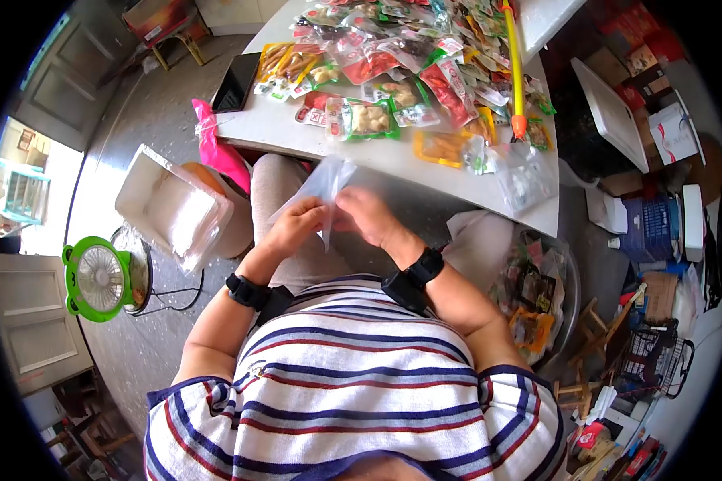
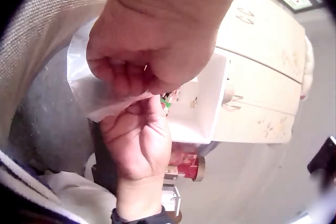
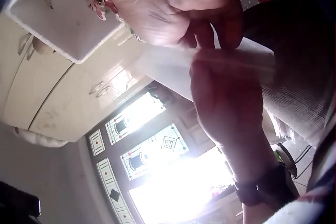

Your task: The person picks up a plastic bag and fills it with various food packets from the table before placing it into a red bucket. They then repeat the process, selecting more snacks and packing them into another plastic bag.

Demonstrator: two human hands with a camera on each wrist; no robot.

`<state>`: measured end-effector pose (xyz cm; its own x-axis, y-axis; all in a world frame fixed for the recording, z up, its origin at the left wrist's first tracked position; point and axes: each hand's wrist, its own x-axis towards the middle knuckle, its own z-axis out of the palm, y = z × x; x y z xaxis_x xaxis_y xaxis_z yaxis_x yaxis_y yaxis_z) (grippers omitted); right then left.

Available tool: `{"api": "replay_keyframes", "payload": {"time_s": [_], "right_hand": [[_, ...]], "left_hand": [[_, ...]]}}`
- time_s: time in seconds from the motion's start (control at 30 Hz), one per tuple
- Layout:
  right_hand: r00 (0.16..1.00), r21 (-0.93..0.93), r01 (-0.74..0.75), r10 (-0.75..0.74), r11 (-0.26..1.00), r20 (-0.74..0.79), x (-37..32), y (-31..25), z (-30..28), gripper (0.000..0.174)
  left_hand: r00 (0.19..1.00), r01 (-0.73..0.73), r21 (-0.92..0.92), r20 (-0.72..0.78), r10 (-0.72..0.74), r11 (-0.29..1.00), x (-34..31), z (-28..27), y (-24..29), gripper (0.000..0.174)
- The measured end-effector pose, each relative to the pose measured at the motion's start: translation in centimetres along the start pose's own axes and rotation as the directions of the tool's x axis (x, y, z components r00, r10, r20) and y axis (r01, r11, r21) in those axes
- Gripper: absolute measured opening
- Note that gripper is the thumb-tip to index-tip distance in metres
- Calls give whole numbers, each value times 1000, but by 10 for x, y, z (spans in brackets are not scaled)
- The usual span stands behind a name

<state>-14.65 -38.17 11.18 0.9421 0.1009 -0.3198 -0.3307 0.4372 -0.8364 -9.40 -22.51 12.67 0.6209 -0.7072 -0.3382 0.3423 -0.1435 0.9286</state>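
A clear plastic bag (image 1: 317,183) is held up over the person's lap, in front of the table edge. The left hand (image 1: 300,222) pinches it from one side with curled fingers. Opposite, the right hand (image 1: 367,215) grips its other side, the two hands close together. In the left wrist view the bag (image 2: 80,79) spreads out beside the left hand (image 2: 152,50), whose fingers curl in at its edge. The right wrist view shows the thin film (image 3: 165,65) stretching between both hands; some fingertips are hidden there.
Many sealed snack packets (image 1: 371,119) cover the white table (image 1: 281,133), with a phone (image 1: 237,82) and a yellow stick (image 1: 515,72). A white foam box (image 1: 168,196) and green fan (image 1: 99,279) stand left. A basin of packets (image 1: 568,301) sits right.
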Motion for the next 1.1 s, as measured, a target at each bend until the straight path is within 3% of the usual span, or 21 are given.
{"api": "replay_keyframes", "payload": {"time_s": [0.03, 0.13, 0.17, 0.27, 0.3, 0.4, 0.6, 0.63, 0.7, 0.77, 0.8, 0.87, 0.93, 1.0, 1.03, 1.1], "right_hand": [[1000, 11, -20, 20, 1000, 4, -1, -3, 0, 19], [1000, 13, -25, 25, 1000, 12, -5, -12, 1, 19], [1000, 9, -19, 19, 1000, 15, -5, -13, 2, 19], [986, -288, 162, -148, 944, 71, -2, -5, 5, 19], [989, -389, 149, -144, 909, 40, -2, -7, 8, 18], [993, -290, 115, -119, 950, 4, -5, -11, 11, 18], [997, -63, 48, -43, 997, 69, -4, -14, 1, 19], [996, -23, 59, -57, 998, 73, -4, -15, 0, 19], [992, -155, 120, -111, 981, 63, -4, -23, -4, 20], [981, -283, 196, -183, 939, 71, 1, -30, -8, 17], [977, -374, 213, -198, 903, 78, 5, -33, -9, 17], [969, -544, 243, -227, 803, 98, 11, -41, -8, 19], [928, -683, 345, -345, 644, 144, 17, -48, -2, 21], [857, -750, 436, -483, 497, 179, 28, -50, -2, 23], [657, -816, 538, -712, 212, 248, 41, -46, -6, 28], [519, -889, 452, -789, -73, 329, 58, -54, -18, 33]], "left_hand": [[999, 43, -88, 20, -41, 995, 1, -3, -1, 14], [999, -1, -408, 37, 18, 913, 1, -1, -1, 13], [1000, -23, -439, 4, 28, 898, 5, 0, -7, 13], [994, -71, -28, -89, 68, 997, 7, 3, -10, 13], [983, -132, 82, -117, 141, 988, 8, 5, -12, 12], [982, -134, 186, -107, 156, 973, 6, 7, -8, 11], [987, -149, -158, 31, 156, 976, 5, 1, -3, 8], [988, -151, -248, -3, 155, 957, 6, -1, -3, 7], [987, -159, -422, -68, 144, 893, 7, -4, -1, 8], [953, -270, -496, -262, 154, 825, 8, -6, 9, 9], [923, -328, -522, -356, 148, 788, 8, -7, 16, 9], [846, -423, -397, -496, 198, 814, 13, -13, 20, 9], [797, -476, -216, -516, 314, 852, 15, -23, 21, 9], [730, -475, -139, -613, 301, 869, 15, -26, 30, 8], [695, -516, -121, -638, 332, 848, 18, -34, 30, 8], [623, -559, -72, -694, 361, 826, 16, -46, 34, 10]]}}
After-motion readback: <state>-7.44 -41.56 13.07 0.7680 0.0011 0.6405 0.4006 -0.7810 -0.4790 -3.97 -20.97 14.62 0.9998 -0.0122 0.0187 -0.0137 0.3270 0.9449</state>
